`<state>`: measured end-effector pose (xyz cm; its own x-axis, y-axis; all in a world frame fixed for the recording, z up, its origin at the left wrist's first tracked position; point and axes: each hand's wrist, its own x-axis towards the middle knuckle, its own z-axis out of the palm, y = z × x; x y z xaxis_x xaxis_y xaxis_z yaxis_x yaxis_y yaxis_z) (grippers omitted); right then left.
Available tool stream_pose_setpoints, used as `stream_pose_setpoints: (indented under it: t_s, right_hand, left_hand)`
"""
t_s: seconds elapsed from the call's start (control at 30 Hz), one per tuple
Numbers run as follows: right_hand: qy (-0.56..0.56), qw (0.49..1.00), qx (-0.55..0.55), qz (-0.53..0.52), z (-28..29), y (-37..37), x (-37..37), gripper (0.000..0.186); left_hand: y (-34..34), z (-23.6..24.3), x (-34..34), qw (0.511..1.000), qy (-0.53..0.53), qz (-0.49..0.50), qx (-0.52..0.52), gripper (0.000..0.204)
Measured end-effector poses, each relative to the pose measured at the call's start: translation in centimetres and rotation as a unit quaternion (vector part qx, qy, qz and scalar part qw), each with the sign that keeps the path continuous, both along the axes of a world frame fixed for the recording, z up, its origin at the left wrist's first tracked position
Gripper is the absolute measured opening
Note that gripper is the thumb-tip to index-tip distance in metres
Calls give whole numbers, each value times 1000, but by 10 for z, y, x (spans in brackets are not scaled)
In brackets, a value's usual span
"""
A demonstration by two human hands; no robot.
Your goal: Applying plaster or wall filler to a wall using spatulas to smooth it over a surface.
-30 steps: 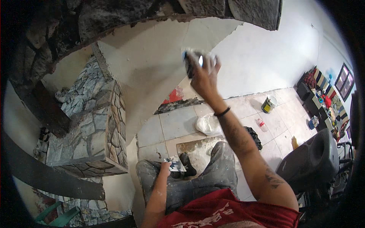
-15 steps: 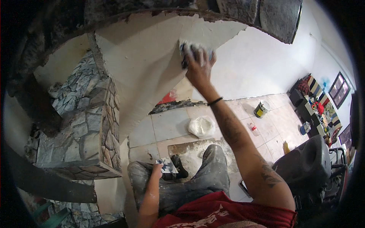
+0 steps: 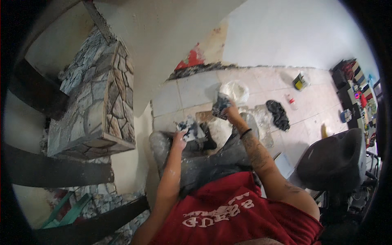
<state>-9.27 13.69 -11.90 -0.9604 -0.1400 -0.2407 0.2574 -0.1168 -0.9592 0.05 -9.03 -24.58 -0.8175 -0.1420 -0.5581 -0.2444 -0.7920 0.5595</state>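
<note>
My left hand (image 3: 180, 137) is closed on a flat, plaster-smeared scraper (image 3: 195, 130) above my bent left leg. White plaster and dark patches cover its face. Farther out, my right hand (image 3: 232, 115) grips a plaster-smeared trowel (image 3: 221, 105), mottled dark and white. Behind that trowel, an open white plastic bag (image 3: 238, 90) sits on the floor; the trowel overlaps its near side in the view, and I cannot tell whether they touch. The wall (image 3: 159, 45) ahead has a grey-beige coat, with a bare red and tan patch (image 3: 196, 57) low down.
A stone-clad ledge (image 3: 92, 110) juts out on the left, with dark curved bars (image 3: 57, 167) around it. On the tiled floor are a dark crumpled bag (image 3: 278, 115), a bottle (image 3: 290, 100) and a paint can (image 3: 300, 81). A dark plastic chair (image 3: 332, 159) stands at right.
My right hand has come down from the wall with its trowel to beside the white bag. The left hand and its scraper appear higher in the view, which has tilted downward.
</note>
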Motion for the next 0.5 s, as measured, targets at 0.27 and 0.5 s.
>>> stream_pose_setpoints:
  t_s: [0.27,0.5]
  right_hand:
    - [-102,991,-83,-15,-149,70,-31,28]
    - [-119,961,-250,-20,-69,30,3,32]
  left_hand:
    - [28,4,-10,988,113,-100,29,31]
    - [11,11,5,995,65,-49,-60,28]
